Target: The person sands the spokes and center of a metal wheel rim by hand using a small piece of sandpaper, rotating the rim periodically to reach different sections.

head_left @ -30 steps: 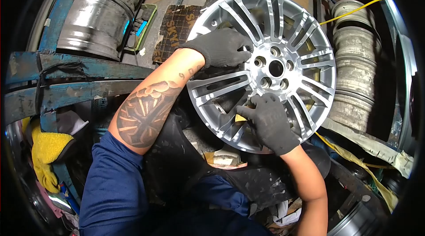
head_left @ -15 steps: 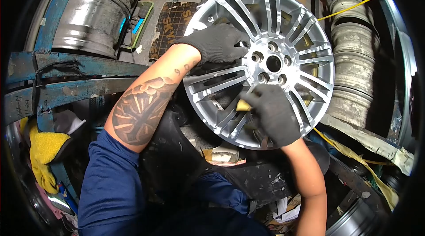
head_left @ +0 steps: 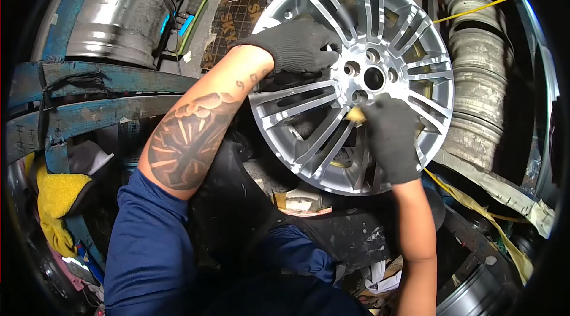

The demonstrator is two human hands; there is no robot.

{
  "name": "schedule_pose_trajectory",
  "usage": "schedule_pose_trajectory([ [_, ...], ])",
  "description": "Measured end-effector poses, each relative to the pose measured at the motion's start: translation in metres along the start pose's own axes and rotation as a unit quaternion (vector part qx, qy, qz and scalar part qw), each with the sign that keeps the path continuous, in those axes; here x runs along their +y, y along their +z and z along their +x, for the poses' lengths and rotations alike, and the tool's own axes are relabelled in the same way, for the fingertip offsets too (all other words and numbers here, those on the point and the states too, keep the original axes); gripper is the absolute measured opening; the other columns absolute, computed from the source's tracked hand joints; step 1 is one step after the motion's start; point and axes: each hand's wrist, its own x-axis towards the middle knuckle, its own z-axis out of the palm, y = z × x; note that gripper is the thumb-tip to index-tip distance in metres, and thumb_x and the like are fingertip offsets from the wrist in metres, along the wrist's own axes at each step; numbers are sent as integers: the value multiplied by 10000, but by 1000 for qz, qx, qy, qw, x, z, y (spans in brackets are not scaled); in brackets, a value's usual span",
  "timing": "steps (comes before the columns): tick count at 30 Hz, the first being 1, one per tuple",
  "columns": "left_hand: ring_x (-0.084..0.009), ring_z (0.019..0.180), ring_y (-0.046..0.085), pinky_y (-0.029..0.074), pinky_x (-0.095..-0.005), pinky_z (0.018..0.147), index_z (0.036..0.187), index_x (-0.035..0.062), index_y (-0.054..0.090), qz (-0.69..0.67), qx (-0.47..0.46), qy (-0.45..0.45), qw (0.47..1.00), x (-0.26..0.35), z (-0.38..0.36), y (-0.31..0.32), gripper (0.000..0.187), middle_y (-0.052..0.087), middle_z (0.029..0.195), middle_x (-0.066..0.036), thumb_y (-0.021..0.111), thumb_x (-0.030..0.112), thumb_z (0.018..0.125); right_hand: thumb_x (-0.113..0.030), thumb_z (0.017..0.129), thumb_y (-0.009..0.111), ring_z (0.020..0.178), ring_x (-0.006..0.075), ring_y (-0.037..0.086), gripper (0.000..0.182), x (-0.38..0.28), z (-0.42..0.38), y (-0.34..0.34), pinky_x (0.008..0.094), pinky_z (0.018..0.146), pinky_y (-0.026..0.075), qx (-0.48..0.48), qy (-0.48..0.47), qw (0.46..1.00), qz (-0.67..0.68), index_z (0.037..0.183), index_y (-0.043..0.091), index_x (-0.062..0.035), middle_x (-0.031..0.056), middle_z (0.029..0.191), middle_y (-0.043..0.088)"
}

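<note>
A silver multi-spoke alloy wheel (head_left: 297, 159) lies tilted in front of me, its face with bolt holes turned up. My left hand (head_left: 306, 49), in a dark grey knit glove, is closed over the spokes at the wheel's upper left, its fingertips hidden. My right hand (head_left: 392, 135), gloved alike, is on the spokes just below the hub. Between its fingers sticks out a small yellow piece of what looks like folded sandpaper (head_left: 356, 115), touching or very near a spoke; motion blurs it slightly.
Worn bare wheel barrels (head_left: 475, 96) stand stacked at the right, with a yellow hose (head_left: 481, 10) above. Blue metal frame bars (head_left: 107, 78) cross the left side; a yellow glove (head_left: 62, 194) hangs there. More shiny barrels (head_left: 119, 16) lie at the upper left.
My right hand has moved up and to the right with the sandpaper, closer to the hub. The wheel and my left hand appear slightly shifted up and right in view.
</note>
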Motion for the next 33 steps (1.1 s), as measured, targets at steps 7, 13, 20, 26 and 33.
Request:
schedule_pose_trajectory([
  [7, -351, 1194, 675, 503, -416, 1054, 1327, 119, 700, 65, 31, 13, 997, -3, 1, 5, 430, 712, 1265, -191, 626, 401, 1010, -27, 711, 702, 1064, 348, 629, 661, -4, -1, -1, 473, 1024, 486, 41, -147, 962, 226, 1366, 679, -113, 131, 1127, 677],
  [13, -356, 1200, 669, 504, -421, 1053, 1320, 121, 699, 29, 25, 22, 999, -7, 4, 7, 415, 703, 1287, -201, 623, 386, 1009, -173, 822, 751, 1071, 296, 660, 610, -37, -15, 28, 462, 1059, 521, -25, -287, 919, 271, 1417, 618, -169, 101, 1081, 667],
  [20, -359, 1146, 694, 511, -429, 1032, 1308, 113, 697, 12, 15, 19, 1000, -9, 3, 7, 406, 722, 1243, -200, 620, 374, 1007, -169, 767, 771, 1077, 307, 656, 666, -30, -10, 29, 473, 1069, 503, -13, -273, 931, 242, 1412, 612, -119, 100, 1108, 646],
  [26, -369, 1150, 691, 506, -428, 1044, 1301, 116, 697, 21, 14, 6, 1000, -6, 2, 5, 404, 722, 1243, -204, 616, 382, 1008, -167, 748, 792, 1002, 289, 637, 703, -37, -11, 37, 448, 1007, 518, 4, -285, 920, 269, 1421, 592, -124, 88, 1019, 631],
  [33, -362, 1222, 655, 480, -426, 1089, 1318, 138, 695, 23, 0, -30, 999, -3, -2, -4, 416, 713, 1276, -187, 611, 411, 1015, -146, 796, 761, 882, 309, 633, 603, -36, -17, 16, 459, 868, 525, -14, -220, 918, 330, 1385, 636, -168, 70, 918, 639],
])
